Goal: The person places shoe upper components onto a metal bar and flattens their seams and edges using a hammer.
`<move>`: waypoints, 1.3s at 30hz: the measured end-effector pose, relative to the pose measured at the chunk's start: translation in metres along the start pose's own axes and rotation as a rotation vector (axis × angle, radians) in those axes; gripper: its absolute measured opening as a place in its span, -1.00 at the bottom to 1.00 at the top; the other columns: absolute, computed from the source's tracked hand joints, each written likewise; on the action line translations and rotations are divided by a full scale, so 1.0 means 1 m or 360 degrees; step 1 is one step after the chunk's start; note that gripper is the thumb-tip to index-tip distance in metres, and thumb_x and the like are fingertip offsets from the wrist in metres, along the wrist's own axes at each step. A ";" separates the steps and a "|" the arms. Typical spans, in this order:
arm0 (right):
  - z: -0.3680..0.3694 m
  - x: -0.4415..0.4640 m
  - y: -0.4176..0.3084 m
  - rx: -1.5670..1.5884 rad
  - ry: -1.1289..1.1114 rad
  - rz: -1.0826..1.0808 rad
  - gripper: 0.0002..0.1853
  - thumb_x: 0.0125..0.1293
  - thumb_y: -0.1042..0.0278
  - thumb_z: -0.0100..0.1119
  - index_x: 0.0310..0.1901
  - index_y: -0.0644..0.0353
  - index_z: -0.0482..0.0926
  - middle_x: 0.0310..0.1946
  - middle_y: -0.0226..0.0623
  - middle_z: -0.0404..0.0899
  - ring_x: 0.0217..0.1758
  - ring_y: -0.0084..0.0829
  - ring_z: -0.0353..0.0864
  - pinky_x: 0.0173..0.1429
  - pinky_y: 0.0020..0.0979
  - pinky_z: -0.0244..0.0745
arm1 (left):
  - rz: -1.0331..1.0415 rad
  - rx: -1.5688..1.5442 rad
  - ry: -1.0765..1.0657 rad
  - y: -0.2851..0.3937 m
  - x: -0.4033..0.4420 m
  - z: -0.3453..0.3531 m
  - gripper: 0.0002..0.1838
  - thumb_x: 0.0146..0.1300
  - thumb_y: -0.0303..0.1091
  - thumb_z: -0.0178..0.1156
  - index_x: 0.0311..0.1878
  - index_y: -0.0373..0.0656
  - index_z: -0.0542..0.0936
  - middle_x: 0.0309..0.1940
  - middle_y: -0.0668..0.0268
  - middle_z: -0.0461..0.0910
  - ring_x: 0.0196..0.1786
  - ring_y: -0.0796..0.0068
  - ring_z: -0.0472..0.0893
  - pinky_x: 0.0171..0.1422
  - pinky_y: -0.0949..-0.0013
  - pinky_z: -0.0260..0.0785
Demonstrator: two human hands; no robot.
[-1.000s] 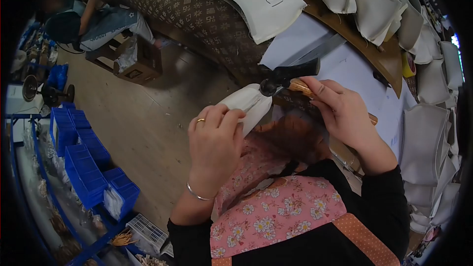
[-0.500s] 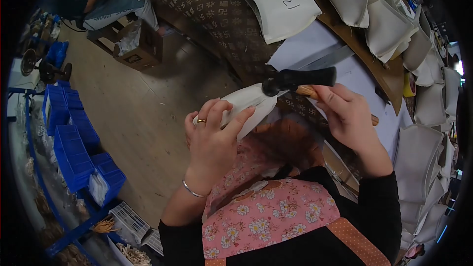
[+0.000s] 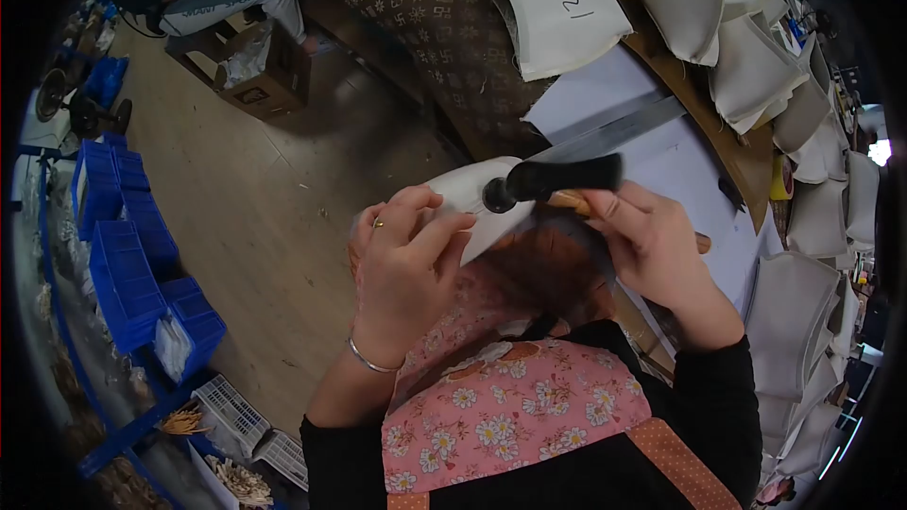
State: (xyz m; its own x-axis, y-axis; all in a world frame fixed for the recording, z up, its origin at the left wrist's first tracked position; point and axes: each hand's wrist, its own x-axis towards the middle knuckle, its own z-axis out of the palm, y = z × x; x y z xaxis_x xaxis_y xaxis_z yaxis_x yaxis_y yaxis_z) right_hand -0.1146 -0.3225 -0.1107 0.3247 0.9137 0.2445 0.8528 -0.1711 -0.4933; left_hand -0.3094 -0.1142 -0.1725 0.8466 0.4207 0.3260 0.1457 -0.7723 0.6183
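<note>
My right hand (image 3: 652, 241) grips the wooden handle of a hammer (image 3: 565, 179) with a black head. The hammer's round face rests against or just above a smooth white piece (image 3: 465, 191), rounded and curved like a shoe upper. My left hand (image 3: 406, 250) holds this piece from its near left side, fingertips spread over its top and the thumb side near the hammer. Whatever lies under the piece is mostly hidden by it and by my hand.
A patterned brown cloth (image 3: 444, 47) covers the table beyond. On it lie a marked white pattern piece (image 3: 557, 14), a steel ruler (image 3: 614, 127) and stacked pale stitched pieces (image 3: 756, 66). Blue bins (image 3: 123, 274) stand left; a seated person (image 3: 227, 0) is near a cardboard box (image 3: 269, 85).
The hammer head has moved left and slightly down, farther onto the white piece. My right hand moved with it. The left hand shifted slightly; the whole view moved a little.
</note>
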 end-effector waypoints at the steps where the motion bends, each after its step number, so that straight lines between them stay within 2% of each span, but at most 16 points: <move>1: 0.001 0.008 -0.006 -0.0036 -0.0019 0.0057 -0.34 0.08 0.70 0.21 0.29 0.06 0.52 -0.14 -0.24 0.67 -0.25 -0.17 0.71 -0.25 -0.26 0.61 | 0.0006 0.0001 0.0002 0.000 -0.001 -0.004 -0.64 0.10 -0.42 0.39 -0.01 0.16 0.72 0.03 0.31 0.53 0.22 0.22 0.49 0.30 0.09 0.19; 6: -0.010 0.009 -0.007 -0.0216 -0.0112 0.0081 -0.35 0.10 0.68 0.24 0.29 0.05 0.53 -0.12 -0.25 0.67 -0.24 -0.19 0.72 -0.24 -0.27 0.61 | -0.0213 -0.0167 -0.0006 0.002 -0.022 -0.022 -0.50 -0.09 -0.42 0.52 0.01 0.17 0.72 0.24 0.12 0.38 0.26 0.01 0.44 0.34 0.11 0.24; 9: -0.016 0.006 -0.008 -0.0264 -0.0047 0.0031 -0.37 0.08 0.71 0.24 0.26 0.09 0.55 -0.13 -0.20 0.67 -0.25 -0.18 0.71 -0.24 -0.29 0.61 | -0.0172 -0.0084 0.0063 -0.002 -0.026 -0.011 -0.43 -0.16 -0.42 0.55 0.03 0.20 0.72 0.31 0.12 0.32 0.30 0.02 0.40 0.34 0.08 0.25; 12: -0.008 0.008 -0.013 0.0077 0.0454 -0.0230 -0.39 0.04 0.78 0.23 0.20 0.16 0.57 -0.16 -0.11 0.67 -0.28 -0.11 0.70 -0.23 -0.33 0.59 | -0.0178 -0.0139 0.0113 -0.009 -0.025 -0.003 -0.41 -0.17 -0.42 0.56 0.05 0.23 0.71 0.31 0.15 0.33 0.31 0.02 0.38 0.37 0.09 0.23; 13: -0.006 0.006 -0.009 0.0083 0.0450 -0.0236 -0.39 0.04 0.78 0.23 0.20 0.16 0.57 -0.16 -0.11 0.67 -0.28 -0.11 0.70 -0.23 -0.33 0.59 | -0.0185 -0.0135 0.0117 -0.010 -0.025 -0.003 -0.41 -0.17 -0.42 0.56 0.05 0.23 0.71 0.31 0.15 0.33 0.31 0.02 0.38 0.37 0.09 0.23; 15: 0.001 -0.003 0.002 0.0074 -0.0070 -0.0052 -0.54 0.23 0.70 0.23 0.17 0.19 0.54 -0.10 -0.07 0.68 -0.27 -0.04 0.69 -0.17 -0.36 0.57 | -0.0145 -0.0112 0.0088 -0.011 -0.026 -0.004 -0.40 -0.17 -0.42 0.56 0.06 0.24 0.72 0.31 0.16 0.34 0.34 -0.01 0.38 0.36 0.06 0.30; 16: -0.006 0.017 -0.017 -0.0206 -0.0235 -0.0059 -0.59 0.23 0.70 0.23 0.12 0.23 0.55 -0.12 -0.08 0.69 -0.29 -0.05 0.68 -0.18 -0.37 0.56 | -0.0148 -0.0108 0.0095 -0.011 -0.026 -0.005 -0.40 -0.17 -0.42 0.56 0.06 0.24 0.72 0.31 0.16 0.34 0.34 -0.01 0.38 0.36 0.06 0.30; 19: -0.014 0.023 -0.022 -0.0198 0.0056 -0.0202 -0.60 0.22 0.70 0.23 0.10 0.22 0.58 -0.15 -0.10 0.70 -0.28 -0.07 0.70 -0.18 -0.38 0.56 | -0.0092 -0.0158 0.0062 -0.015 -0.024 -0.006 -0.40 -0.15 -0.42 0.56 0.06 0.24 0.71 0.30 0.16 0.34 0.38 -0.04 0.37 0.31 0.05 0.39; 24: 0.010 0.012 -0.017 0.0188 0.0301 -0.0232 -0.54 0.21 0.71 0.23 0.16 0.18 0.57 -0.16 -0.09 0.69 -0.25 -0.09 0.70 -0.16 -0.35 0.59 | -0.0088 -0.0141 0.0071 -0.012 -0.027 -0.008 -0.37 -0.17 -0.44 0.57 0.08 0.26 0.71 0.31 0.11 0.33 0.37 -0.05 0.40 0.29 0.07 0.45; 26: 0.012 0.017 -0.015 0.0007 -0.0087 0.0031 -0.39 0.15 0.68 0.21 0.27 0.02 0.56 -0.11 -0.23 0.69 -0.26 -0.11 0.70 -0.26 -0.28 0.62 | -0.0123 -0.0230 0.0078 -0.012 -0.032 -0.012 -0.35 -0.18 -0.45 0.57 0.09 0.26 0.71 0.31 0.08 0.32 0.36 -0.06 0.39 0.31 0.06 0.43; 31: -0.002 0.015 -0.014 -0.0212 -0.0075 -0.0022 -0.42 0.14 0.64 0.26 0.24 0.02 0.57 -0.13 -0.23 0.68 -0.28 -0.12 0.70 -0.29 -0.27 0.61 | -0.0218 -0.0247 0.0076 -0.022 -0.047 -0.020 -0.32 -0.18 -0.49 0.56 0.11 0.27 0.70 0.33 0.02 0.31 0.34 -0.07 0.38 0.38 0.04 0.34; 33: -0.012 0.015 -0.018 -0.0249 -0.0114 -0.0036 -0.51 0.18 0.71 0.24 0.19 0.28 0.55 -0.15 -0.06 0.67 -0.21 -0.10 0.70 -0.13 -0.43 0.56 | -0.0196 -0.0224 0.0013 -0.026 -0.047 -0.018 -0.31 -0.19 -0.52 0.53 0.12 0.27 0.70 0.33 0.02 0.31 0.34 -0.07 0.37 0.40 0.03 0.29; 34: -0.010 0.014 -0.019 -0.0246 -0.0121 -0.0044 -0.51 0.18 0.71 0.24 0.19 0.28 0.55 -0.15 -0.06 0.67 -0.21 -0.10 0.70 -0.13 -0.43 0.56 | -0.0206 -0.0223 0.0019 -0.027 -0.045 -0.018 -0.31 -0.19 -0.52 0.53 0.12 0.27 0.70 0.33 0.02 0.31 0.34 -0.07 0.37 0.40 0.03 0.29; 36: -0.004 0.012 -0.025 0.0046 0.0291 -0.0124 -0.56 0.20 0.70 0.24 0.16 0.35 0.54 -0.13 -0.03 0.67 -0.14 -0.10 0.69 -0.02 -0.43 0.54 | -0.0196 -0.0232 0.0049 -0.027 -0.038 -0.018 -0.29 -0.19 -0.53 0.51 0.13 0.27 0.70 0.34 0.02 0.32 0.30 -0.06 0.41 0.38 0.08 0.29; 37: 0.009 0.014 -0.018 0.0172 0.0448 -0.0281 -0.35 0.08 0.74 0.29 0.27 0.13 0.52 -0.14 -0.12 0.70 -0.31 -0.11 0.70 -0.27 -0.32 0.59 | -0.0197 -0.0236 0.0045 -0.027 -0.036 -0.018 -0.29 -0.19 -0.53 0.51 0.13 0.27 0.70 0.34 0.02 0.32 0.30 -0.06 0.41 0.38 0.08 0.29; 39: 0.011 0.015 -0.016 0.0050 0.0118 -0.0230 -0.37 0.10 0.75 0.26 0.27 0.15 0.53 -0.13 -0.13 0.70 -0.28 -0.13 0.71 -0.23 -0.31 0.59 | -0.0173 -0.0309 0.0033 -0.029 -0.033 -0.019 -0.28 -0.20 -0.57 0.48 0.13 0.26 0.69 0.33 0.00 0.33 0.29 -0.05 0.44 0.37 0.10 0.29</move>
State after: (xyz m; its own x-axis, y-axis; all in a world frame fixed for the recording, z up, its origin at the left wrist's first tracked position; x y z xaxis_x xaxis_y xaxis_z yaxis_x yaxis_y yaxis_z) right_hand -0.1281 -0.3021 -0.1085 0.2297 0.8981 0.3750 0.8800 -0.0270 -0.4743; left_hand -0.3512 -0.0965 -0.1871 0.8204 0.5076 0.2631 0.1326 -0.6165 0.7761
